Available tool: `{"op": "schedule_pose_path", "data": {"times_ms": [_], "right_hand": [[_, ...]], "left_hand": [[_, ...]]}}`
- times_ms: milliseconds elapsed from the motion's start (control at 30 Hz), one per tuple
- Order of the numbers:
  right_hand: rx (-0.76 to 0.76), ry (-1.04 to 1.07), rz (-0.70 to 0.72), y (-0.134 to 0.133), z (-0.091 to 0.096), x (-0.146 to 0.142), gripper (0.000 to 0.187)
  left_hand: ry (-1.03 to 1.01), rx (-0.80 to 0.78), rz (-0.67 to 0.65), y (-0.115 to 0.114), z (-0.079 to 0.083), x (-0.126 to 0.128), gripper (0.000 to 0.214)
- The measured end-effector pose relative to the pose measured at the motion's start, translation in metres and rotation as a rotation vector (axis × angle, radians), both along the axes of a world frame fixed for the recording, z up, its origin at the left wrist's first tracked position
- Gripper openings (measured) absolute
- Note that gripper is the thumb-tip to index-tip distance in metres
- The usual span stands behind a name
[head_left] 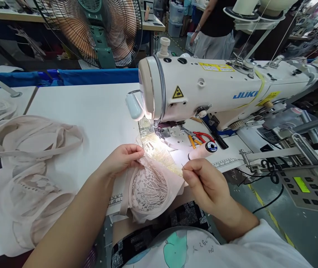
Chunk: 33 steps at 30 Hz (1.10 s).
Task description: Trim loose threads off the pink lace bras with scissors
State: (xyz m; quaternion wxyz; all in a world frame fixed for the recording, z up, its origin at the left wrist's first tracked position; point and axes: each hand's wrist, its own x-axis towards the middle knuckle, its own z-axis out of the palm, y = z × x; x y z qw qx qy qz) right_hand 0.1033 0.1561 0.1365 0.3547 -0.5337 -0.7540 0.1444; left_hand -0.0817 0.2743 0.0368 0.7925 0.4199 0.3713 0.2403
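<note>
My left hand [123, 159] is closed on the upper edge of a pale pink lace bra cup [149, 188] that hangs over the table's front edge onto my lap. My right hand [203, 182] is pinched shut just right of the garment; a thin dark tip, perhaps a thread or small tool, sticks up from the fingers. Both hands sit in front of the needle area [164, 130] of a white sewing machine [217, 89], lit by its lamp.
A heap of pale pink lace garments [32, 175] lies at the left on the white table [91, 108]. Red-handled snips [200, 137] and a thread spool [206, 149] lie under the machine arm. A control panel [307, 188] is at right. A fan [91, 29] and another person [217, 26] are behind.
</note>
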Motion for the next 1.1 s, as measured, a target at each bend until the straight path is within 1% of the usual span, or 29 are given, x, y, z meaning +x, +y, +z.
{"op": "schedule_pose_path", "data": {"times_ms": [133,233,333,400,433,500,600,700,767,867,1100], "right_hand": [[-0.002,0.082,-0.008,-0.012,0.005,0.006,0.013],[0.006,0.171,0.011,-0.019,0.006,0.012,0.014],[0.028,0.181,0.033,-0.016,0.006,0.013,0.014],[0.013,0.126,0.029,-0.005,0.002,0.009,0.012],[-0.018,0.086,0.033,0.002,-0.002,0.006,0.010],[-0.117,-0.003,0.057,0.016,-0.014,-0.002,0.007],[-0.278,-0.127,0.067,0.034,-0.036,-0.014,0.009],[-0.343,-0.232,0.026,0.041,-0.052,-0.023,0.014],[-0.352,-0.282,0.014,0.042,-0.056,-0.026,0.017],[-0.363,-0.327,0.006,0.043,-0.057,-0.028,0.020],[-0.377,-0.355,0.000,0.043,-0.059,-0.028,0.021]], "left_hand": [[0.009,0.007,-0.002,0.001,0.001,0.000,0.021],[0.014,0.017,-0.004,0.001,0.000,-0.001,0.020],[0.014,0.027,-0.012,0.002,-0.001,-0.002,0.020],[0.006,0.033,-0.018,0.001,-0.001,-0.002,0.019],[0.001,0.036,-0.023,0.001,0.000,-0.001,0.019],[-0.004,0.043,-0.038,0.001,0.002,-0.001,0.019],[0.009,0.065,-0.046,0.000,0.005,-0.002,0.018],[0.023,0.097,-0.050,-0.001,0.007,-0.002,0.017],[0.029,0.112,-0.060,0.000,0.008,-0.003,0.016],[0.038,0.129,-0.070,0.000,0.007,-0.003,0.016],[0.035,0.111,-0.087,0.000,0.007,-0.003,0.016]]}}
